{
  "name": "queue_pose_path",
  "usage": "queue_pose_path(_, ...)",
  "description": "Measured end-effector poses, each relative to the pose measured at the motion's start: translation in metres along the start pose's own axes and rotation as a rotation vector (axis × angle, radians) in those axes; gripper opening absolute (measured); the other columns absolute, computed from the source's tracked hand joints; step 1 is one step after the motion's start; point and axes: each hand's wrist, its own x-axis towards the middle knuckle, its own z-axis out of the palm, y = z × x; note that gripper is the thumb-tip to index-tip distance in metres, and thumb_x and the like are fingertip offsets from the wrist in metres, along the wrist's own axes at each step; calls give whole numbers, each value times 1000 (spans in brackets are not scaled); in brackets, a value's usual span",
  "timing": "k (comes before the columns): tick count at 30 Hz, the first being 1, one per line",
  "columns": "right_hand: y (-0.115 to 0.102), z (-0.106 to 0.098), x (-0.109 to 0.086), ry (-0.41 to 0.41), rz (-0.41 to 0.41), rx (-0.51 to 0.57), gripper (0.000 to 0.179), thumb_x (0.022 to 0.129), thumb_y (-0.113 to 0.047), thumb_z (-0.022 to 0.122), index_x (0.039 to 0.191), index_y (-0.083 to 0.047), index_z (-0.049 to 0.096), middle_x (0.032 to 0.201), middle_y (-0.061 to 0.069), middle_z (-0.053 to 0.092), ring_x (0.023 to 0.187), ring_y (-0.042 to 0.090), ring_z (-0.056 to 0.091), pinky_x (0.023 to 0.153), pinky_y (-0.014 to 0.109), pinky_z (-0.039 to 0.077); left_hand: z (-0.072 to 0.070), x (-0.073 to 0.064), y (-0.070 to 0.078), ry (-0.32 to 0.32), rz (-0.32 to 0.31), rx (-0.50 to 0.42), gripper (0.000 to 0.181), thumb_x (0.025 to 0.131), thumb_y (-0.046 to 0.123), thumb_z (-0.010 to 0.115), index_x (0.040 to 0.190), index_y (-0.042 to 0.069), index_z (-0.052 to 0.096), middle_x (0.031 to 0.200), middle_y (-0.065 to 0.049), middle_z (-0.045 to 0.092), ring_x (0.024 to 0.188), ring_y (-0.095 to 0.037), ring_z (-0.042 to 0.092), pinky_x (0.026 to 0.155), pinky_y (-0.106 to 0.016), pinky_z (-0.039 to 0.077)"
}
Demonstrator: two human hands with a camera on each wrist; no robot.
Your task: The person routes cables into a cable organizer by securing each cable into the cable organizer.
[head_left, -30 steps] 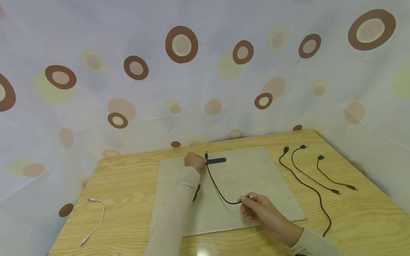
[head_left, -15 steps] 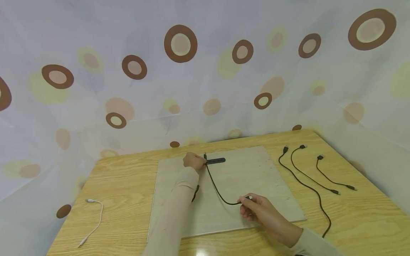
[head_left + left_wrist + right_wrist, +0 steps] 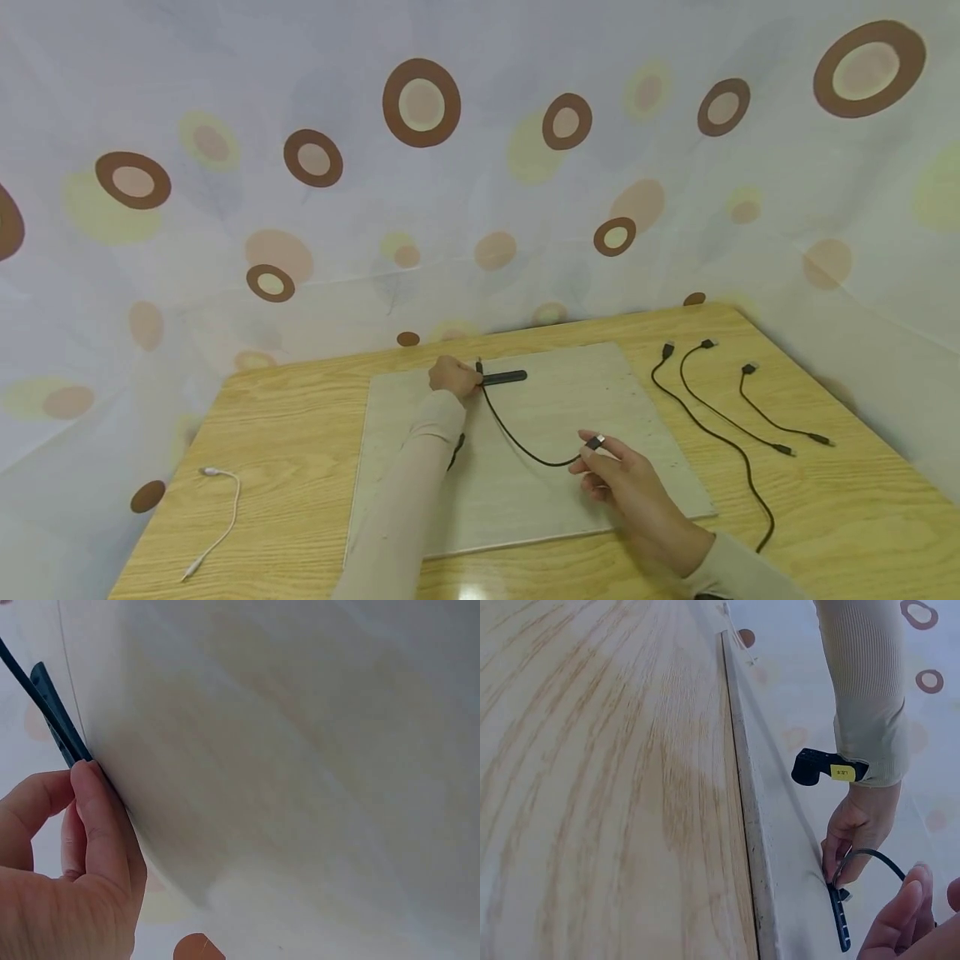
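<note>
A thin black USB cable [image 3: 525, 452] sags between my two hands over the pale board [image 3: 540, 517]. My left hand [image 3: 454, 377] pinches it close to its small plug [image 3: 479, 365], at the left end of a black slotted strip [image 3: 506, 377] lying near the board's far edge. In the left wrist view, cable and strip both meet at the fingertips; whether the fingers also grip the strip is hidden. Lower right, my right hand [image 3: 633, 487] pinches the cable's USB-A end [image 3: 595, 442] between thumb and fingers, raised above the board.
Several black cables lie on the wooden table [image 3: 300, 433] to the board's right, among them a long one [image 3: 720, 433] and a short one [image 3: 780, 417]. A white cable [image 3: 232, 517] is at the left. Beside my left sleeve a dark object [image 3: 456, 452] shows partly.
My right hand has lifted the USB end slightly up and to the right, so the cable sags less. My left hand has stayed at the strip.
</note>
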Motion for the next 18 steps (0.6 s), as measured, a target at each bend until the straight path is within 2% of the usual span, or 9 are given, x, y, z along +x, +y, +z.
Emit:
queue_pose_path(7, 1, -11, -1, 64, 17, 2, 68, 100, -23, 51, 152, 0, 12, 105, -5, 70, 75, 6, 59, 73, 22, 54, 0, -3, 2, 4, 2, -1, 9, 81, 10, 74, 73, 5, 73, 60, -5, 67, 58, -19, 64, 67, -34, 56)
queue_pose_path(10, 0, -14, -2, 70, 23, 31, 70, 100, -21, 50, 153, -2, 7, 111, -5, 69, 76, 5, 59, 74, 20, 53, 0, -3, 2, 1, 1, 2, 9, 81, 11, 74, 74, 5, 73, 60, -5, 68, 58, -19, 64, 70, -36, 56)
queue_pose_path(12, 0, -16, -2, 69, 22, 50, 67, 101, -19, 49, 153, -2, 10, 111, -6, 68, 77, 4, 60, 74, 19, 53, 0, -4, 2, 1, 2, 2, 9, 81, 11, 73, 74, 6, 73, 60, -5, 68, 59, -19, 64, 71, -37, 56)
queue_pose_path(18, 1, -16, -2, 72, 38, 72, 51, 101, -17, 48, 146, 1, 32, 102, -5, 70, 78, 5, 62, 73, 19, 53, 0, -6, 0, 21, 29, 7, 10, 81, 10, 73, 73, 5, 73, 59, -6, 67, 59, -20, 64, 73, -38, 56)
